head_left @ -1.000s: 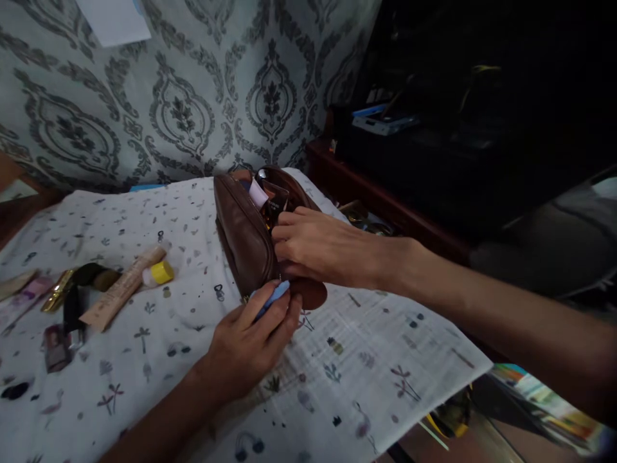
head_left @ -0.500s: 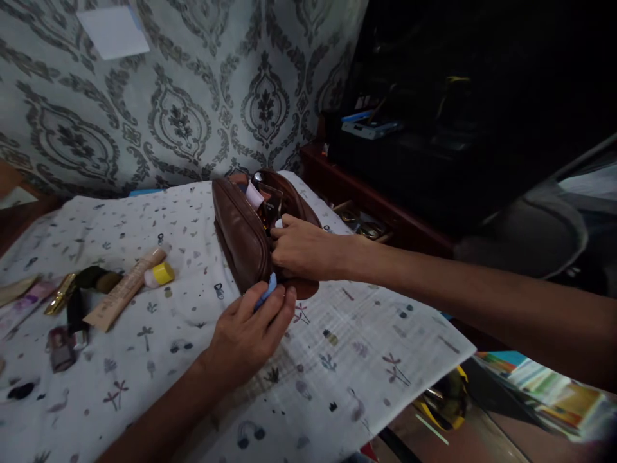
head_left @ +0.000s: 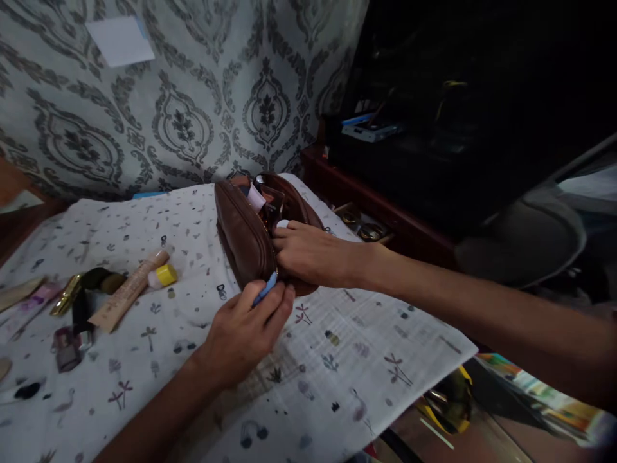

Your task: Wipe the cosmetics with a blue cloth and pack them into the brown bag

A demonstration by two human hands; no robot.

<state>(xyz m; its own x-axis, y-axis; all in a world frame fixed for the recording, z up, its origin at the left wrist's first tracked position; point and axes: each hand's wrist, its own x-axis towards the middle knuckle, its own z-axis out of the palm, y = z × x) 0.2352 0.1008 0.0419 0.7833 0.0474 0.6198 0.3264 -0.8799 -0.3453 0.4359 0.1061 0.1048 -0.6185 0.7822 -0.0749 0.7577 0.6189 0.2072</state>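
A brown leather pouch (head_left: 241, 225) lies unzipped on the patterned white cloth, packed with small items, among them a pale pink one (head_left: 256, 199). My right hand (head_left: 308, 254) is closed at the pouch's opening, its fingertips partly inside; a white rounded thing (head_left: 283, 224) shows by the fingers, and whatever else they grip is hidden. At the near end of the pouch, my left hand (head_left: 255, 315) is closed with a slim blue object (head_left: 265, 289) between its fingers, beside the zip.
On the cloth (head_left: 193, 399) at left lie a beige tube (head_left: 128, 292), a yellow-capped bottle (head_left: 164, 276), a gold tube (head_left: 66, 295) and several other cosmetics. A patterned wall (head_left: 183, 103) stands behind. Sunglasses (head_left: 371, 231) sit in a box beyond the cloth's right edge.
The view has shifted slightly. My right hand has turned a little, fingers flatter over the pouch opening. My left hand stays at the pouch's near end with the blue object.
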